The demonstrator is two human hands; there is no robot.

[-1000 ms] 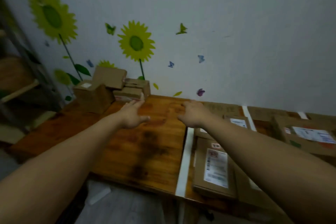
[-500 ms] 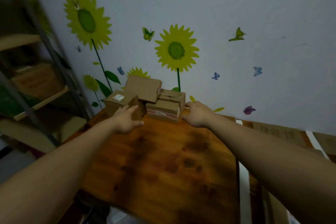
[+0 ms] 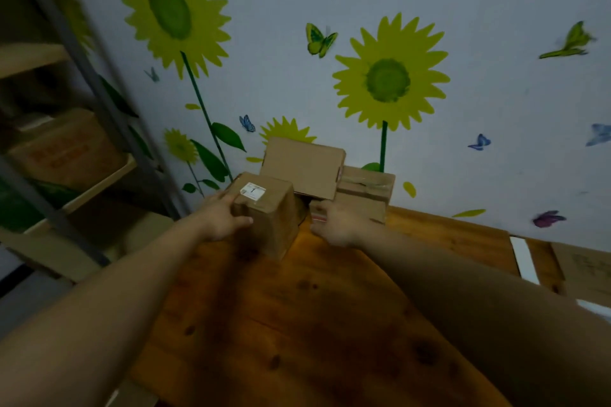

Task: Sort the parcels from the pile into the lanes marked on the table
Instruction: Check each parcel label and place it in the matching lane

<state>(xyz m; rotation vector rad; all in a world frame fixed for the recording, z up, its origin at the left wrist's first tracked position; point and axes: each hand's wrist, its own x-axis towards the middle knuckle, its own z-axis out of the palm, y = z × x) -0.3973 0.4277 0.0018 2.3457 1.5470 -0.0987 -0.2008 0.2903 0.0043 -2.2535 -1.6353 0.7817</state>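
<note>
- Left hand [image 3: 221, 218] held the near left corner of the labelled box [image 3: 267, 231]. Its thumb lay on the front and its fingers went round the side.
- The right hand [image 3: 339, 226] was at the near end of the low box [image 3: 355, 208], with its fingers curled. It was too blurry to tell if it held the box or only touched it.
- The labelled box stood on the table [image 3: 297, 324], at the front left of the pile. It had a small white label [image 3: 253, 191] on top.
- The low box lay just to the right of it, with a red and white strip on its near end.
- A taped box [image 3: 367, 182] sat on top of the low box.
- A flat box [image 3: 304, 172] leaned at the back, tilted, on top of the others.
- The whole pile was at the far side of the table, right by the wall [image 3: 496, 142] with big sunflower stickers [image 3: 388, 76].
- A white tape strip [image 3: 525, 261] lay on the table, well apart from the pile on the right. A flat piece of cardboard [image 3: 582, 268] lay beside it.
- A shelf [image 3: 99, 182] on the left held a big brown box [image 3: 62, 145].
</note>
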